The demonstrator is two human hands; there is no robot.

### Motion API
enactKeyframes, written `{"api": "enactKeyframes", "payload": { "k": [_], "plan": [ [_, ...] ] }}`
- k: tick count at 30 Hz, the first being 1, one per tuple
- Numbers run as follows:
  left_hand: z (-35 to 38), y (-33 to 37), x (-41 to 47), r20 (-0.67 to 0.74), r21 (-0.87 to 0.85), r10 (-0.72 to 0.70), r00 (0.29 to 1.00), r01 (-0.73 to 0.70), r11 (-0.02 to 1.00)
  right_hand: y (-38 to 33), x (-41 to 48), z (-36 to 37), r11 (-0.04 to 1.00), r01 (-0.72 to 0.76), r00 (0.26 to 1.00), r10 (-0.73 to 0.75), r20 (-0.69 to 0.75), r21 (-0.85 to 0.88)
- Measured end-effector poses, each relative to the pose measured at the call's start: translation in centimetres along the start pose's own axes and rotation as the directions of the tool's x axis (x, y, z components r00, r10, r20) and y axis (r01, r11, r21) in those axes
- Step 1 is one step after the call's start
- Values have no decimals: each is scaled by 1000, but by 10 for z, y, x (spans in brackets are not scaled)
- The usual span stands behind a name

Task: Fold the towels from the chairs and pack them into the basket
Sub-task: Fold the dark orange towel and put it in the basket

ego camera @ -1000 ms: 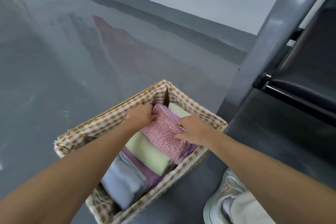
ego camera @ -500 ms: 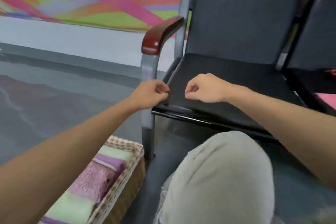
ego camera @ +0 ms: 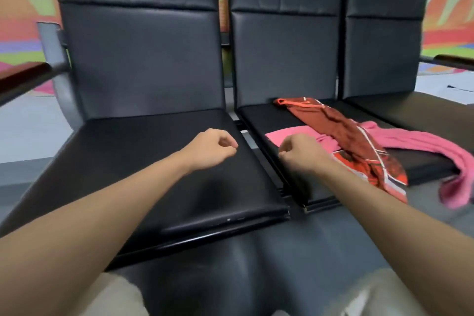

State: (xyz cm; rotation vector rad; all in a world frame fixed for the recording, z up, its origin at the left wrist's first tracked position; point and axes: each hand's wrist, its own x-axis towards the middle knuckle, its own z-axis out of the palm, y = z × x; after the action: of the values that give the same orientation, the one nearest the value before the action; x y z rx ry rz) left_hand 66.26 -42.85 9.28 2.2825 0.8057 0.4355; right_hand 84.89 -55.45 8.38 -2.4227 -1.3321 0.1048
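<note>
A dark red patterned towel [ego camera: 343,133] lies crumpled diagonally across the middle chair seat [ego camera: 259,115], its lower end hanging over the front edge. Under it a pink towel [ego camera: 415,146] spreads to the right and droops off the seat. My left hand [ego camera: 210,149] hovers over the left chair seat [ego camera: 154,161], fingers curled, holding nothing. My right hand [ego camera: 300,154] is held in a loose fist above the front left of the middle seat, just short of the pink towel's corner, with nothing in it. The basket is out of view.
Three black padded chairs stand joined in a row, the right chair seat [ego camera: 423,110] bare. A brown armrest [ego camera: 23,74] juts out at the far left. A colourful mural covers the wall behind. My light-trousered knees [ego camera: 359,297] show at the bottom.
My view swung up and right from the basket to the chairs. Both hands left the folded pink towel in the basket and now hang empty over the seats.
</note>
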Motion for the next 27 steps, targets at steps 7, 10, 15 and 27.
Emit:
{"api": "enactKeyframes", "payload": {
  "k": [7,10,15,27],
  "plan": [
    [90,44,74,153,-4,125,980,-126,992,113,2,-7,879,-473,845,432,-315,-64],
    [117,63,86,215,14,158,964,-165,986,130,3,-3,819,-573,792,540,-285,-41],
    [133,74,87,180,-20,161,970,-160,987,131,10,-3,822,-566,785,516,-343,-61],
    [73,84,58,113,-682,-62,992,123,721,44,11,-48,453,238,785,431,-445,859]
  ]
}}
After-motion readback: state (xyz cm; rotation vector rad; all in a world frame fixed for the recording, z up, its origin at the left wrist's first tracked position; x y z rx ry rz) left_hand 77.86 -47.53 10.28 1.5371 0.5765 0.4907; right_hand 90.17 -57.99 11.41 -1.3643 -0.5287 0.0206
